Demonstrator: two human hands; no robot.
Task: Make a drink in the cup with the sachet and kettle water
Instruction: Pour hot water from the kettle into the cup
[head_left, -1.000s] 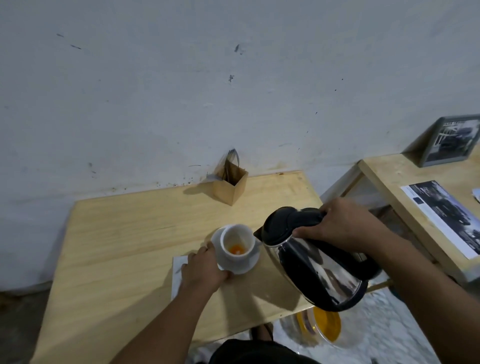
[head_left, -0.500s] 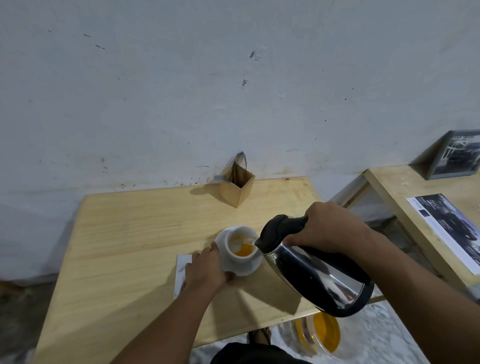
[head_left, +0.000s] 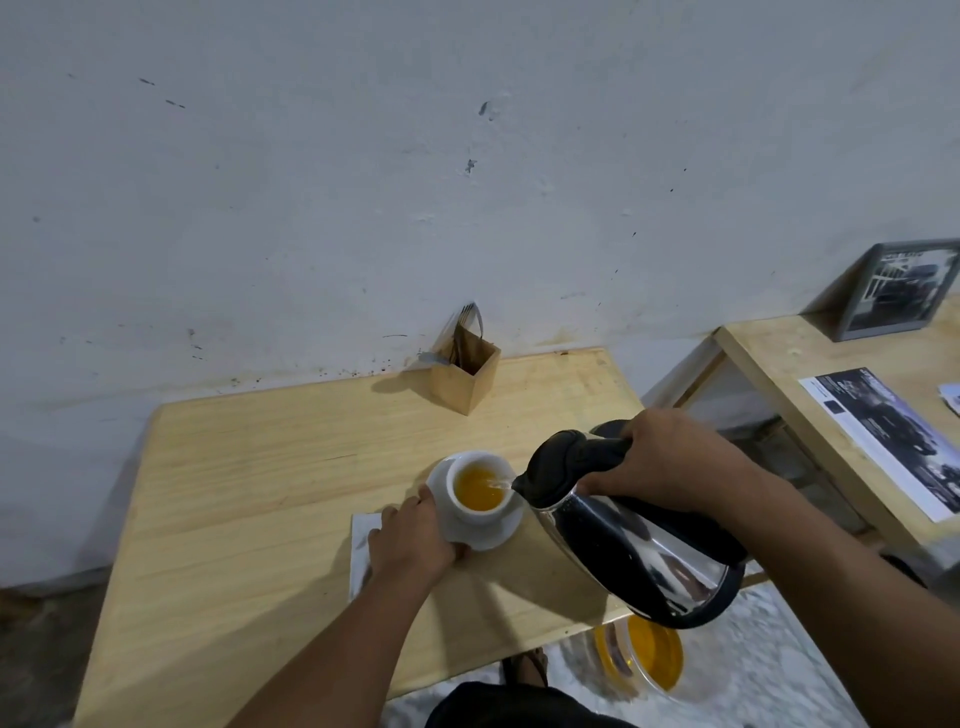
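With the right hand (head_left: 670, 460) clenched on the tilted kettle (head_left: 631, 540) and the left hand (head_left: 410, 543) grasping the saucer (head_left: 485, 535), the person should pour slowly into the cup (head_left: 478, 491) and level off before the orange drink nears its rim.

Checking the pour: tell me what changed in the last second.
The kettle tipped further toward the cup, and water now streams from its spout. The cup went from a small orange blob at the bottom to mostly full of orange liquid. Unchanged: right hand grips the kettle handle, left hand steadies the saucer; nothing was let go.
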